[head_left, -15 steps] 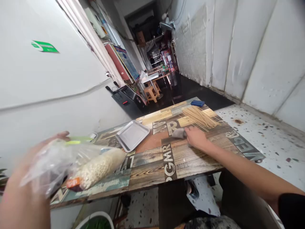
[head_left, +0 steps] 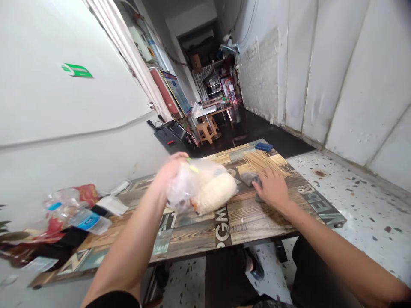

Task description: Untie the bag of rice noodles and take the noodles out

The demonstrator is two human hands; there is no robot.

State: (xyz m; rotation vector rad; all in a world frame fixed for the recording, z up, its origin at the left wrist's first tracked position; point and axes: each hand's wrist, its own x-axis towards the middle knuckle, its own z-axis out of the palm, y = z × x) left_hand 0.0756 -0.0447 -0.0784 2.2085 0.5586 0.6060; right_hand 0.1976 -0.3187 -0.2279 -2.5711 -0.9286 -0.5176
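Plastic bag [head_left: 205,186], gripped by the left hand [head_left: 170,169], has moved over the table's middle; right hand [head_left: 271,188] stays flat, open.

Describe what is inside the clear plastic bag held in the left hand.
The clear plastic bag, gripped by the left hand, holds a whitish, grainy roll with an orange patch at its near end. Crumpled plastic hides the rest of the contents.
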